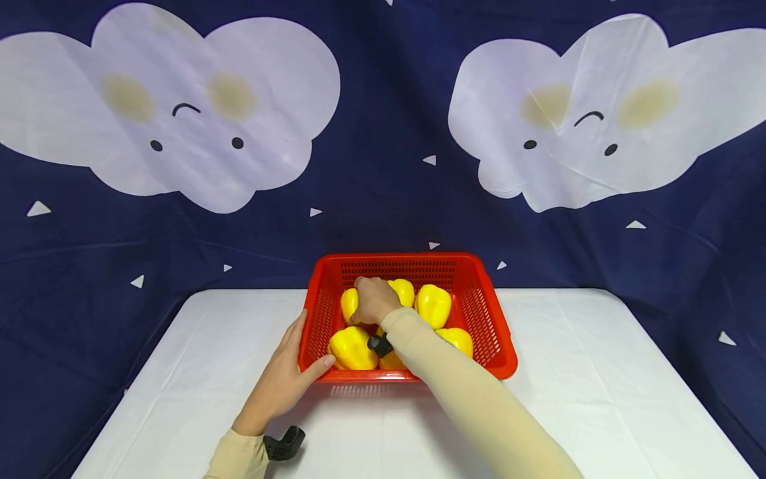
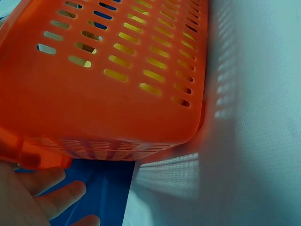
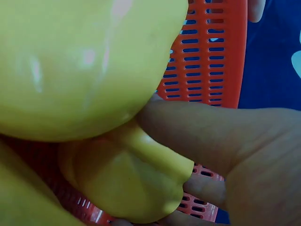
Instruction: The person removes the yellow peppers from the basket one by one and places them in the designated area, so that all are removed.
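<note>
A red plastic basket (image 1: pixel 497 332) with slotted walls holds several yellow bell peppers. Inside its back left part, my right hand (image 1: pixel 375 301) grips one yellow bell pepper (image 3: pixel 127 183), thumb on the near side and fingertips partly hidden behind it. A larger bell pepper (image 3: pixel 84 66) fills the upper left of the right wrist view. My left hand (image 1: pixel 281 382) holds the basket's front left corner, its thumb over the rim and its fingers along the outside of the left wall. In the left wrist view those fingers (image 2: pixel 63 200) look fairly straight and spread.
Other yellow peppers lie at the front left (image 1: pixel 353 348), right of centre (image 1: pixel 433 305) and front right (image 1: pixel 457 339), the last partly behind my right sleeve (image 1: pixel 473 392). The basket stands on a white-covered table (image 1: pixel 574 372). Behind hangs a dark blue curtain (image 1: pixel 389 166) with clouds.
</note>
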Demonstrator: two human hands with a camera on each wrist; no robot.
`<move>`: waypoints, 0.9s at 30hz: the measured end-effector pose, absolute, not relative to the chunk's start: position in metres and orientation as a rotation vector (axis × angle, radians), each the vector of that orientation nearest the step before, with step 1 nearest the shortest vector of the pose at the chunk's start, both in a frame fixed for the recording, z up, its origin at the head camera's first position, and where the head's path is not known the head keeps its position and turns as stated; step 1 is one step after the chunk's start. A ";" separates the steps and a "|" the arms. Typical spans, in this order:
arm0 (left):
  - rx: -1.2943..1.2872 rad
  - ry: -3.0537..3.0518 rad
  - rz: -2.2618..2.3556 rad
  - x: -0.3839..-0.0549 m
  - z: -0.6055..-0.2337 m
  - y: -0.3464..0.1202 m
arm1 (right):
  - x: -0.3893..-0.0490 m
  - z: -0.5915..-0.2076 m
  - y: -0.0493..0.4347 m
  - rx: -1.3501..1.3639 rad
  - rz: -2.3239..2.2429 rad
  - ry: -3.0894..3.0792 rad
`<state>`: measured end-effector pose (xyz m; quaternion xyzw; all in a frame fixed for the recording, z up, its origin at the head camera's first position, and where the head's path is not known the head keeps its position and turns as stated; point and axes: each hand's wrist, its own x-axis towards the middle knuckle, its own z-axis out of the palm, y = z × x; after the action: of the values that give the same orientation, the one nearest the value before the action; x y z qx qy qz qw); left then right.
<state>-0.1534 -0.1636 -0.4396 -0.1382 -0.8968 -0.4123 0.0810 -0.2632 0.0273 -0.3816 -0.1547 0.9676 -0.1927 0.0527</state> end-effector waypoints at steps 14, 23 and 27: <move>-0.424 -2.689 -1.226 -0.153 -0.439 -0.164 | -0.270 -0.382 0.027 -0.445 -0.633 2.859; -0.416 -2.694 -1.209 -0.153 -0.440 -0.164 | -0.275 -0.386 0.030 -0.425 -0.694 2.803; -0.413 -2.696 -1.205 -0.153 -0.440 -0.164 | -0.276 -0.389 0.031 -0.436 -0.691 2.805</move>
<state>-0.1526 -0.1638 -0.4405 -0.1382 -0.9013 -0.4028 0.0799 -0.2755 0.0305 -0.3889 -0.1484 0.9543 -0.2352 0.1095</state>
